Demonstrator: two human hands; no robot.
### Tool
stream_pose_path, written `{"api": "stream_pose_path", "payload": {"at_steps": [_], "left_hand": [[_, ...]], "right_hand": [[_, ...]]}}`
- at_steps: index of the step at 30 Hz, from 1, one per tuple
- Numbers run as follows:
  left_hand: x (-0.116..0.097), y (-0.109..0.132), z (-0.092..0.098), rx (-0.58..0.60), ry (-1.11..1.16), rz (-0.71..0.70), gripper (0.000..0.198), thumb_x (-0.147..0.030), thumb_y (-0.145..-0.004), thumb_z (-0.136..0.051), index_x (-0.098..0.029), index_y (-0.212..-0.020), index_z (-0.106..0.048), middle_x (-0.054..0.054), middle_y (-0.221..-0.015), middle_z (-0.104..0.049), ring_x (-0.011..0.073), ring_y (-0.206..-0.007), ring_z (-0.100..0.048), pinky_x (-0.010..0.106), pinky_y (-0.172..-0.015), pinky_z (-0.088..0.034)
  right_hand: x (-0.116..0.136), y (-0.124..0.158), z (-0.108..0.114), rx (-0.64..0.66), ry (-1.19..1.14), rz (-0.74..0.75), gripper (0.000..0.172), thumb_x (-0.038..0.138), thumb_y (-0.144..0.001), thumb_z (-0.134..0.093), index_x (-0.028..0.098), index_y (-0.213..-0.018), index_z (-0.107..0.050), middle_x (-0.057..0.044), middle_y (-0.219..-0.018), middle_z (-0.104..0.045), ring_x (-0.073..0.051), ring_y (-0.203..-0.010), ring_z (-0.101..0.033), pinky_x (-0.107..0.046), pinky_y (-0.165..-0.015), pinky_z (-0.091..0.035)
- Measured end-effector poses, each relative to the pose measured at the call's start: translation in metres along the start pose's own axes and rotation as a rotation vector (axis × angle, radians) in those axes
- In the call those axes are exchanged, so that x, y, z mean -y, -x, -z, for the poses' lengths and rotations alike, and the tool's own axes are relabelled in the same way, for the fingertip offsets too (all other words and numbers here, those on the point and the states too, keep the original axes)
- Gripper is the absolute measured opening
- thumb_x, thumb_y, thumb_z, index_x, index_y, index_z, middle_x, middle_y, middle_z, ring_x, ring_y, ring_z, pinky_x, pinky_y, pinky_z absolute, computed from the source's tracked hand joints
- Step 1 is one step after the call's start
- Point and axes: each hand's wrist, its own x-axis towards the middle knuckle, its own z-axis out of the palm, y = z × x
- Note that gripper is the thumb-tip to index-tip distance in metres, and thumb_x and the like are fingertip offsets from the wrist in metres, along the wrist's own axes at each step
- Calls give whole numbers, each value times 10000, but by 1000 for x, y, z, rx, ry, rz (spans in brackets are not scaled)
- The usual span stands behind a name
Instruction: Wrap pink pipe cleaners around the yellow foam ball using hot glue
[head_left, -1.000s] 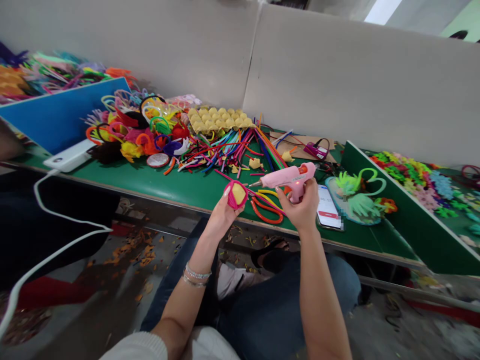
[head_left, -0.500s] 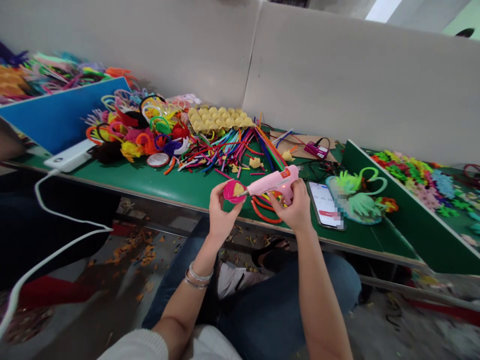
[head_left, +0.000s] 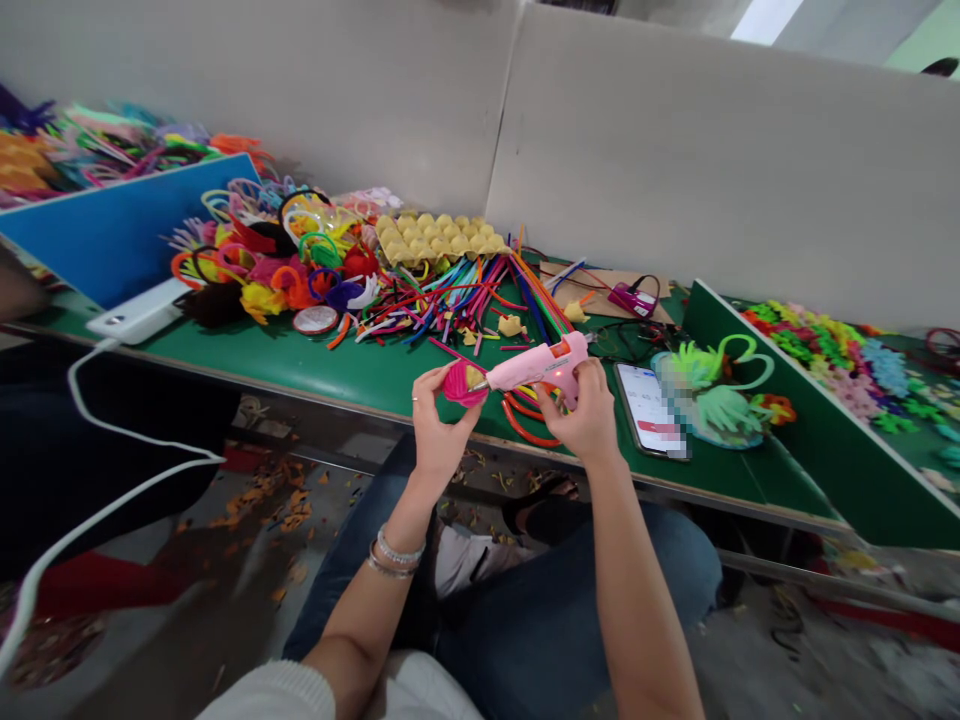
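A small round magenta piece with a yellowish core (head_left: 459, 384) is pinched between the thumb and fingers of my left hand (head_left: 437, 425). My right hand (head_left: 589, 415) grips a pink glue gun (head_left: 536, 368) by its handle, an orange light glowing on its side. The metal nozzle (head_left: 480, 386) points left and meets the yellowish part, or nearly so; I cannot tell if it touches. Orange and red pipe cleaners (head_left: 525, 425) lie on the green table (head_left: 375, 375) below the gun.
A yellow egg-carton tray (head_left: 442, 238), a heap of colourful fuzzy pieces (head_left: 277, 260) and loose pipe cleaners (head_left: 450, 295) lie behind my hands. To the right are a phone (head_left: 649, 410), a green fuzzy piece (head_left: 724, 405) and a divider (head_left: 810, 430). A white power bank (head_left: 142, 312) sits left.
Both hands have shifted slightly left, with the magenta piece and the glue gun. The nozzle stays at the yellowish part.
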Motion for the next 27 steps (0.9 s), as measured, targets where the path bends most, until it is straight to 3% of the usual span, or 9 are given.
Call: {"api": "stream_pose_path", "payload": {"at_steps": [4, 16, 27], "left_hand": [[2, 0, 2, 13, -53, -51, 486, -204, -661, -719, -210, -1091, -493, 83, -1133, -494, 219, -1121, -496, 400, -987, -385], [-4, 1, -1, -14, 3, 59, 484, -227, -623, -747, -204, -1054, -530, 80, -1126, -522, 216, -1076, -528, 370, -942, -416], [1, 1, -1, 7, 3, 35, 483, -230, -640, -736, -205, -1056, -493, 74, -1119, -497, 211, -1075, -523, 362, -935, -425]], "right_hand": [[0, 0, 0, -20, 27, 32, 259, 389, -765, -563, 213, -877, -409, -49, -792, -489, -185, -663, -545, -294, -480, -477], [-2, 0, 3, 4, 31, 56, 222, 329, -765, -542, 216, -931, -447, -52, -795, -509, -201, -692, -563, -321, -539, -499], [-3, 1, 2, -14, 42, 76, 223, 287, -747, -556, 215, -924, -442, -50, -793, -519, -199, -687, -569, -312, -516, -495]]}}
